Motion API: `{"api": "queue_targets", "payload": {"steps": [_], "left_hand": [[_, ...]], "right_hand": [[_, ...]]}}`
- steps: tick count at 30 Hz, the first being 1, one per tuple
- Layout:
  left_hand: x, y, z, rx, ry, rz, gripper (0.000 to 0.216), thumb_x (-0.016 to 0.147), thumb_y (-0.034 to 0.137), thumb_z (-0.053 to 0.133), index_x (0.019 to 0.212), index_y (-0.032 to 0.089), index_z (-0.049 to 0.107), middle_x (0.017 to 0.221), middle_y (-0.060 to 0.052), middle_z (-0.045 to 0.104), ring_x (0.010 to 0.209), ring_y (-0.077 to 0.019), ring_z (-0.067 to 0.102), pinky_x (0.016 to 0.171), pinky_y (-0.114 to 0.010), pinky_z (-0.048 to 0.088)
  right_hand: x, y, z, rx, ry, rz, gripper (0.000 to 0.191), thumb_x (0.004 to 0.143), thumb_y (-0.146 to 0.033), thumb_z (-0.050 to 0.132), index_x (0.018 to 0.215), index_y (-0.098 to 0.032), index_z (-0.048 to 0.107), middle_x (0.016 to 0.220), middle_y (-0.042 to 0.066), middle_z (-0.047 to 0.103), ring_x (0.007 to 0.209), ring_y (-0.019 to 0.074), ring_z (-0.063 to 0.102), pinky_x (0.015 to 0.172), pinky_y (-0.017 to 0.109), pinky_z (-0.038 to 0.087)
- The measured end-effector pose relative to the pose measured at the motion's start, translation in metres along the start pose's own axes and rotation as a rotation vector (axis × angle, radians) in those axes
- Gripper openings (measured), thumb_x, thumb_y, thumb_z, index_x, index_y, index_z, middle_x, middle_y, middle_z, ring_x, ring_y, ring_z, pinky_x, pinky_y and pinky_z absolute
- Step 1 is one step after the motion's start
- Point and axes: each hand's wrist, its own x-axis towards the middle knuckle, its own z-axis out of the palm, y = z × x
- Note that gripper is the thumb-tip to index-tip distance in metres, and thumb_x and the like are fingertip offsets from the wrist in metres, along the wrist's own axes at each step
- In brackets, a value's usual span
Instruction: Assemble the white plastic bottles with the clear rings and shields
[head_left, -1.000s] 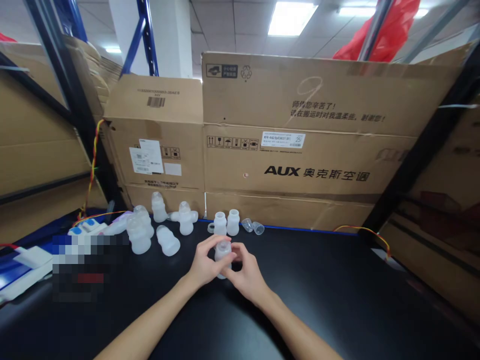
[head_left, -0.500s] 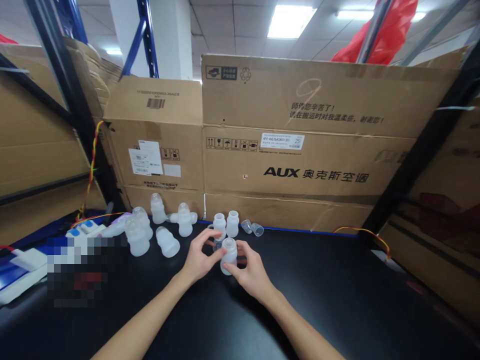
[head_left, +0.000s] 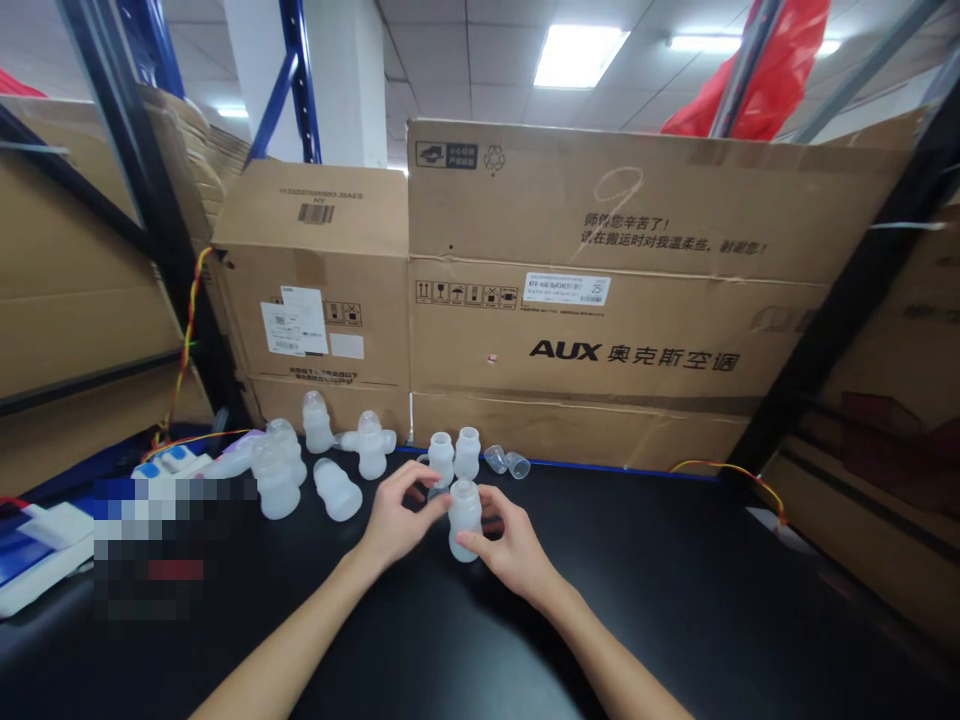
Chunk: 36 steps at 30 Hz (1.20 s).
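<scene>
My right hand is closed around a frosted white plastic bottle with a narrower neck, held upright just over or on the black tabletop. My left hand is beside the bottle's neck, its thumb and index finger apart and curved. Behind those fingers a small clear piece shows in part; whether they touch it I cannot tell. Just beyond stand two uncapped frosted bottles, a left one and a right one. To their right lie two clear dome caps.
Several frosted bottles with clear domes are grouped at the left, one of them tilted. A white power strip lies at the far left. Cardboard walls the back of the black tabletop, between dark rack posts.
The bottle in my right hand has come away from my left fingers and stands a bit more upright. My left hand has barely moved. The whole view has shifted slightly.
</scene>
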Motion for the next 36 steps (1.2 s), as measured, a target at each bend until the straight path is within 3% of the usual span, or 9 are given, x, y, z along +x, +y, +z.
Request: {"api": "queue_targets", "payload": {"steps": [2, 5, 12, 17, 23, 27, 30, 33, 36], "left_hand": [[-0.007, 0.009, 0.011, -0.019, -0.044, -0.039, 0.027, 0.069, 0.028, 0.087, 0.09, 0.021, 0.072, 0.09, -0.001, 0.071, 0.085, -0.0174, 0.066, 0.067, -0.023, 0.052], [-0.013, 0.019, 0.02, -0.063, -0.087, -0.086, 0.021, 0.077, 0.031, 0.082, 0.093, 0.021, 0.072, 0.09, -0.001, 0.072, 0.084, -0.0172, 0.067, 0.068, -0.024, 0.052], [-0.012, 0.023, 0.007, -0.176, -0.294, -0.072, 0.033, 0.087, 0.045, 0.071, 0.105, 0.018, 0.075, 0.104, -0.008, 0.074, 0.093, -0.021, 0.067, 0.084, -0.03, 0.053], [-0.014, 0.018, 0.009, -0.218, -0.354, -0.085, 0.041, 0.089, 0.051, 0.068, 0.113, 0.017, 0.074, 0.112, -0.01, 0.073, 0.105, -0.0252, 0.067, 0.095, -0.035, 0.052], [-0.017, 0.015, 0.02, -0.19, -0.31, -0.12, 0.039, 0.094, 0.049, 0.062, 0.12, 0.02, 0.066, 0.117, -0.008, 0.073, 0.106, -0.0221, 0.066, 0.1, -0.034, 0.048], [-0.021, 0.014, 0.024, -0.154, -0.294, -0.139, 0.04, 0.092, 0.048, 0.066, 0.121, 0.021, 0.063, 0.114, -0.008, 0.072, 0.104, -0.0215, 0.065, 0.1, -0.034, 0.047], [-0.023, 0.013, 0.025, -0.121, -0.319, -0.145, 0.045, 0.084, 0.042, 0.076, 0.121, 0.021, 0.065, 0.113, -0.007, 0.072, 0.102, -0.0224, 0.065, 0.099, -0.035, 0.047], [-0.023, 0.013, 0.028, -0.098, -0.356, -0.15, 0.044, 0.08, 0.037, 0.079, 0.119, 0.021, 0.067, 0.106, -0.005, 0.073, 0.097, -0.0218, 0.065, 0.095, -0.034, 0.049], [-0.022, 0.013, 0.028, -0.081, -0.352, -0.154, 0.043, 0.081, 0.036, 0.077, 0.121, 0.022, 0.068, 0.105, -0.004, 0.073, 0.096, -0.0211, 0.064, 0.093, -0.033, 0.049]], "right_hand": [[0.0, 0.0, 0.003, -0.002, 0.026, -0.011, 0.05, 0.076, -0.028, 0.085, 0.12, -0.022, 0.064, 0.111, 0.006, 0.073, 0.097, 0.0246, 0.069, 0.089, 0.037, 0.055], [-0.002, -0.002, 0.005, 0.027, 0.0, -0.024, 0.05, 0.077, -0.029, 0.085, 0.122, -0.023, 0.064, 0.118, 0.007, 0.071, 0.103, 0.0258, 0.069, 0.096, 0.039, 0.054], [-0.002, -0.006, -0.004, 0.162, -0.273, -0.011, 0.058, 0.08, -0.051, 0.083, 0.126, -0.019, 0.065, 0.11, 0.007, 0.074, 0.103, 0.0267, 0.072, 0.093, 0.038, 0.058], [0.002, -0.006, -0.012, 0.089, -0.339, -0.027, 0.062, 0.081, -0.06, 0.079, 0.127, -0.02, 0.067, 0.11, 0.006, 0.075, 0.107, 0.027, 0.071, 0.098, 0.039, 0.055], [0.015, 0.016, -0.044, -0.294, -0.107, -0.053, 0.06, 0.063, -0.046, 0.094, 0.117, -0.027, 0.076, 0.129, 0.009, 0.067, 0.127, 0.0348, 0.055, 0.115, 0.051, 0.038], [0.022, 0.039, -0.065, -0.513, 0.162, -0.032, 0.052, 0.088, -0.034, 0.068, 0.14, -0.031, 0.061, 0.154, 0.01, 0.045, 0.142, 0.0355, 0.036, 0.12, 0.06, 0.023], [0.026, 0.052, -0.069, -0.592, 0.249, -0.017, 0.057, 0.091, -0.033, 0.062, 0.147, -0.033, 0.053, 0.163, 0.008, 0.033, 0.147, 0.0379, 0.028, 0.119, 0.063, 0.021], [0.029, 0.059, -0.067, -0.59, 0.274, -0.005, 0.047, 0.088, -0.035, 0.065, 0.135, -0.03, 0.064, 0.153, 0.011, 0.046, 0.139, 0.0391, 0.041, 0.114, 0.062, 0.029], [0.029, 0.06, -0.067, -0.523, 0.329, 0.013, 0.032, 0.085, -0.037, 0.066, 0.114, -0.025, 0.071, 0.124, 0.013, 0.062, 0.114, 0.034, 0.059, 0.105, 0.055, 0.043]]}}
